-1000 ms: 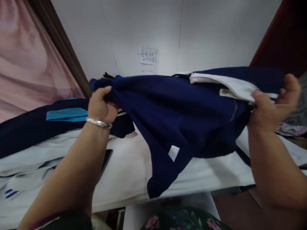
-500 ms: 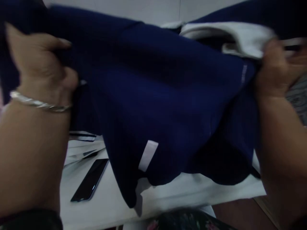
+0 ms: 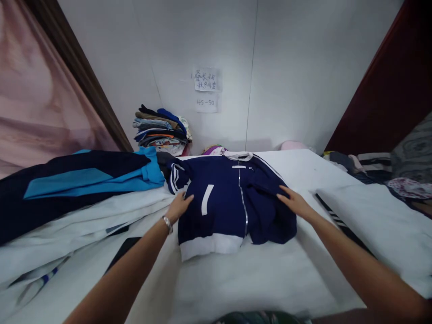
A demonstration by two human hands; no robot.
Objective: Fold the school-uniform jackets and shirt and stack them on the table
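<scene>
A navy zip jacket (image 3: pixel 232 198) with a white collar, white hem band and a white chest stripe lies front up on the white-covered table (image 3: pixel 256 274). My left hand (image 3: pixel 178 206), a silver bracelet on its wrist, rests flat on the jacket's left edge with the fingers stretched out. My right hand (image 3: pixel 294 202) lies flat on the jacket's right side, fingers spread. Neither hand grips the cloth.
A navy and light-blue garment (image 3: pixel 84 180) lies over white clothes at the left. A stack of folded clothes (image 3: pixel 162 130) stands against the back wall under two paper notes (image 3: pixel 208 80). A dark phone (image 3: pixel 121 252) lies near my left forearm. More fabrics are piled at the right.
The jacket was held up in both fists close to the camera; now it lies spread on the table and both hands have let go and rest open on it.
</scene>
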